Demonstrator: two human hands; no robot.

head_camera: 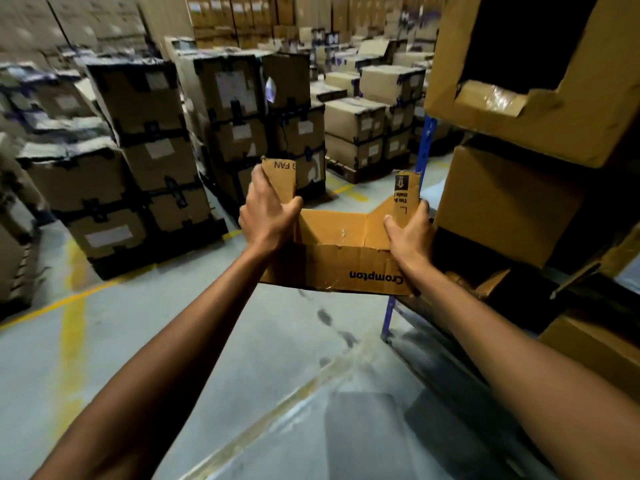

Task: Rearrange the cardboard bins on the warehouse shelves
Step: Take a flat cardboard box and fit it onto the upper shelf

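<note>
Grey concrete floor (180, 341) with yellow lines (73, 323); strapped cartons (138, 147) stacked in rows; dim light.

Plainly a warehouse: taped cartons (138, 109) stacked on pallets (159, 254) left of and beyond the gripped bin (332, 261), blue shelving (425, 147) just right of it, yellow floor lines (72, 327) below.
</note>
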